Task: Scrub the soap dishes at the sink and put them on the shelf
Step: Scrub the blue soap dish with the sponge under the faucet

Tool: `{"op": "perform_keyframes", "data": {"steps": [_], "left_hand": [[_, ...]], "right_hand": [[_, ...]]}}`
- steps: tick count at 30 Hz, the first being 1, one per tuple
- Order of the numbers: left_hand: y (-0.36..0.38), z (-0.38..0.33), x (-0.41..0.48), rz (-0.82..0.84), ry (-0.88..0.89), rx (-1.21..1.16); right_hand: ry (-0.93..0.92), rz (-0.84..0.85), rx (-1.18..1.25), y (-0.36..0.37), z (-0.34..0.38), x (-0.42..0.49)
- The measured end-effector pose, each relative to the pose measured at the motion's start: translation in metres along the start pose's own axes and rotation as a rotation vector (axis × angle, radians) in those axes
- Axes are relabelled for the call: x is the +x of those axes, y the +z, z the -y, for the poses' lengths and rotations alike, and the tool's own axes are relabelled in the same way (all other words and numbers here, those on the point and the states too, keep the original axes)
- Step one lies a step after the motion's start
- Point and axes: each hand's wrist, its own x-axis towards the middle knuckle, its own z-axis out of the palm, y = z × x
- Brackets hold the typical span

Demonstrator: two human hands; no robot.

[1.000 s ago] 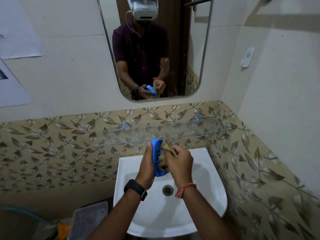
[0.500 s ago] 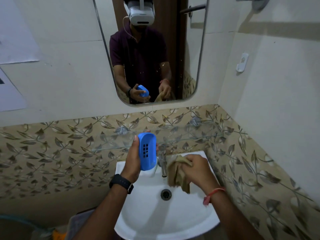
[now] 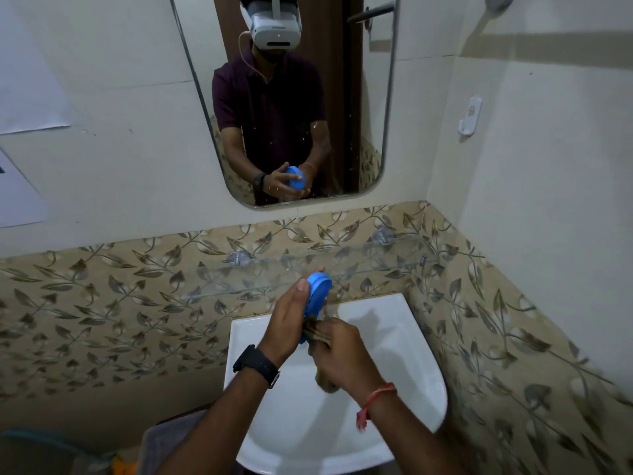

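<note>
Over the white sink (image 3: 404, 358) my left hand (image 3: 289, 320) holds a blue soap dish (image 3: 319, 289) on edge, its slotted face turned right. My right hand (image 3: 342, 356) grips a brown scrubbing cloth (image 3: 317, 334) and presses it against the lower part of the dish. The dish's bottom end is hidden behind my hands. A clear glass shelf (image 3: 383, 262) runs along the leaf-patterned tiles just behind the dish.
A mirror (image 3: 287, 97) above the shelf reflects a person in a headset holding the dish. The right wall carries a white hook (image 3: 470, 115). A grey bin (image 3: 164, 437) stands low on the left beside the sink.
My right hand, which had dropped away with the cloth, has come back up against the dish. The left hand has turned the dish more edge-on.
</note>
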Motion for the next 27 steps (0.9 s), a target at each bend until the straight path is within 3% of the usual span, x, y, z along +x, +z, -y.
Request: {"op": "perform_keyframes", "data": {"steps": [3,5,10,14,18,21,24,27], "left_hand": [[-0.001,0.002,-0.001,-0.023,0.040,-0.043],[-0.003,0.002,0.001,-0.039,0.074,-0.062],[0.002,0.000,0.002,-0.012,0.145,-0.062],[0.007,-0.002,0.000,-0.024,0.117,-0.120],[0.004,0.005,-0.001,-0.038,0.131,-0.100],[0.003,0.006,-0.002,-0.045,0.026,-0.312],[0.003,0.001,-0.001,-0.060,-0.097,-0.498],[-0.005,0.001,0.000,-0.094,-0.161,-0.590]], "right_hand": [[0.166,0.227,0.385,-0.014,0.007,0.004],[0.160,0.276,0.477,-0.017,0.010,0.002],[-0.146,0.007,-0.142,-0.018,0.003,0.006],[-0.132,-0.102,-0.187,-0.012,0.002,0.005],[0.125,0.162,0.285,-0.013,0.009,0.000],[0.308,0.261,0.781,-0.020,0.011,0.003],[0.415,0.191,1.208,-0.031,0.012,0.005],[0.456,-0.021,1.482,-0.055,-0.003,0.011]]}}
